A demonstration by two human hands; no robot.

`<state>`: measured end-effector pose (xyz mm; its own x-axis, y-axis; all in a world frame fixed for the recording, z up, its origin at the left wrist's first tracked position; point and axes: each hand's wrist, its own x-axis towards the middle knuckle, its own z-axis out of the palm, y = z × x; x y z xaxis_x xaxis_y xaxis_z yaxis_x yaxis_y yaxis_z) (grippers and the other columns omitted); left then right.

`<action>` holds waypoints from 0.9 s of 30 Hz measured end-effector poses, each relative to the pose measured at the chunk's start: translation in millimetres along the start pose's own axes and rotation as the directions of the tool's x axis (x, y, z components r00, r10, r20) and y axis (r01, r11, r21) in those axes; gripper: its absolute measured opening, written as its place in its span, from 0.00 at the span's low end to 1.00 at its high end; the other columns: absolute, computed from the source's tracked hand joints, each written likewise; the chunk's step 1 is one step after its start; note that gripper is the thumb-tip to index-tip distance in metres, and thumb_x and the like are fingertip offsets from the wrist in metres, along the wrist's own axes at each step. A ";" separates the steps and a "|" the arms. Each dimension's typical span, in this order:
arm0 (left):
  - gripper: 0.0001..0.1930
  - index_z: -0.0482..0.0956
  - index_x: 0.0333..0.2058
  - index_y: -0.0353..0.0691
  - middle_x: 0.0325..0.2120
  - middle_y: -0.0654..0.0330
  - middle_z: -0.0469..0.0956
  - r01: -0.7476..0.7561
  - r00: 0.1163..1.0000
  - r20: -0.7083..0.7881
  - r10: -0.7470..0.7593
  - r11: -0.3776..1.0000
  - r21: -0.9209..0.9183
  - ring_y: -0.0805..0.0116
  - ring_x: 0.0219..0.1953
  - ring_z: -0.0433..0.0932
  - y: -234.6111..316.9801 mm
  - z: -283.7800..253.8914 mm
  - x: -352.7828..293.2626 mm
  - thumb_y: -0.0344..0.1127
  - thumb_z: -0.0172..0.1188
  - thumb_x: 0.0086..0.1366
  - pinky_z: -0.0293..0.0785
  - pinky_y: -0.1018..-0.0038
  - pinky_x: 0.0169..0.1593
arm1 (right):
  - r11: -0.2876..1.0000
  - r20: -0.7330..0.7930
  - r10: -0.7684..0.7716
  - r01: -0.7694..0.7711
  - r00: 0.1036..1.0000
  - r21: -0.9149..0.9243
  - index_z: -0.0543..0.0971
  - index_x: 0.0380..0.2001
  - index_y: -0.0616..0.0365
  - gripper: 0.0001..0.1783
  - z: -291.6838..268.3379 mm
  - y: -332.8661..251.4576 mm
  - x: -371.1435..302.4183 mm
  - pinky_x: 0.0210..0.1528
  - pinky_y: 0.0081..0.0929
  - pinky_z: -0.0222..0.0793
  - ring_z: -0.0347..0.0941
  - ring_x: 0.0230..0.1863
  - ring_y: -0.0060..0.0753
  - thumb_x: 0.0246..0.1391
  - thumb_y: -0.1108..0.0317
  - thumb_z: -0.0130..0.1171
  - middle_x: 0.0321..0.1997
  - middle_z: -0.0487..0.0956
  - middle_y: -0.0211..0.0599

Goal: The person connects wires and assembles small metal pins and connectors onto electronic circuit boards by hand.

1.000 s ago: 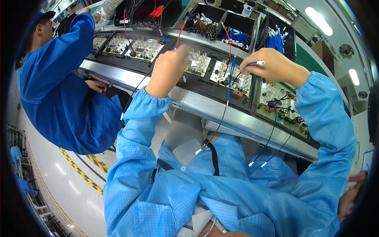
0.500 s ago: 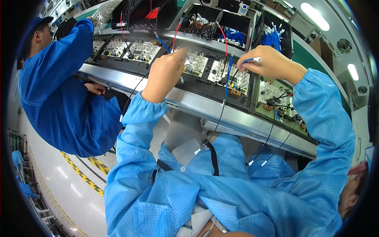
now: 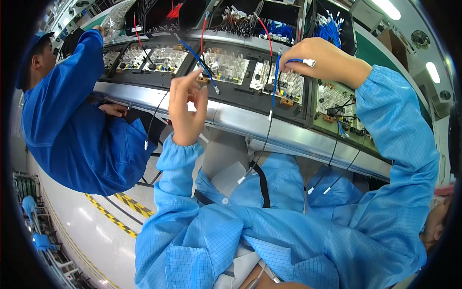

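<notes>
Left hand (image 3: 187, 111): grip parted, looks empty, just beside hanging blue wire (image 3: 196, 57) by white board (image 3: 230, 68). Right hand (image 3: 320, 57): grip pinched on white-tipped wire (image 3: 296, 60), above next board (image 3: 284, 87).

Blue wire (image 3: 295, 60), upper right of centre: held raised, its short exposed length arched rightward to a white connector (image 3: 309, 62); opposite end hidden. Second blue wire (image 3: 194, 54), upper left of centre: nearly straight, sloping down rightward, its lower end carrying a white tip (image 3: 216, 90).
</notes>
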<state>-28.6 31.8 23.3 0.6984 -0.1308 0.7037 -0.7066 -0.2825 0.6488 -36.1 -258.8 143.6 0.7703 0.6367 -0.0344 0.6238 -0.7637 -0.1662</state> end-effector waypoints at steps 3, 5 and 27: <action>0.18 0.76 0.44 0.38 0.29 0.60 0.70 -0.054 0.997 0.053 0.055 0.998 -0.014 0.76 0.24 0.68 0.3 0.7 -16.7 0.16 0.55 0.54 0.64 0.82 0.25 | 0.988 -0.032 -0.092 0.087 0.995 -0.130 0.79 0.33 0.54 0.06 -0.2 0.9 3.5 0.37 0.34 0.70 0.76 0.34 0.39 0.54 0.69 0.54 0.30 0.80 0.33; 0.18 0.76 0.44 0.38 0.29 0.59 0.71 -0.022 0.992 0.123 0.023 1.000 -0.007 0.76 0.25 0.69 -8.1 6.2 -24.7 0.16 0.54 0.55 0.65 0.81 0.25 | 0.987 -0.017 -0.070 0.067 0.997 -0.143 0.79 0.33 0.54 0.06 0.0 2.6 4.1 0.37 0.34 0.70 0.76 0.34 0.39 0.54 0.69 0.54 0.30 0.80 0.33; 0.14 0.80 0.32 0.47 0.36 0.67 0.80 -0.321 0.940 0.173 0.294 0.935 0.150 0.67 0.39 0.78 -52.7 5.7 -59.2 0.24 0.52 0.47 0.65 0.72 0.43 | 0.898 0.056 0.246 -0.249 0.968 0.363 0.80 0.31 0.63 0.07 -8.6 -9.3 -9.1 0.40 0.24 0.73 0.79 0.33 0.31 0.50 0.76 0.52 0.29 0.81 0.39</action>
<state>-32.1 48.9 -54.2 0.4681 -0.3704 0.8022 -0.8676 -0.3651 0.3377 -47.8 -258.4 153.9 0.8913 0.4346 -0.1292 0.3205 -0.8055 -0.4984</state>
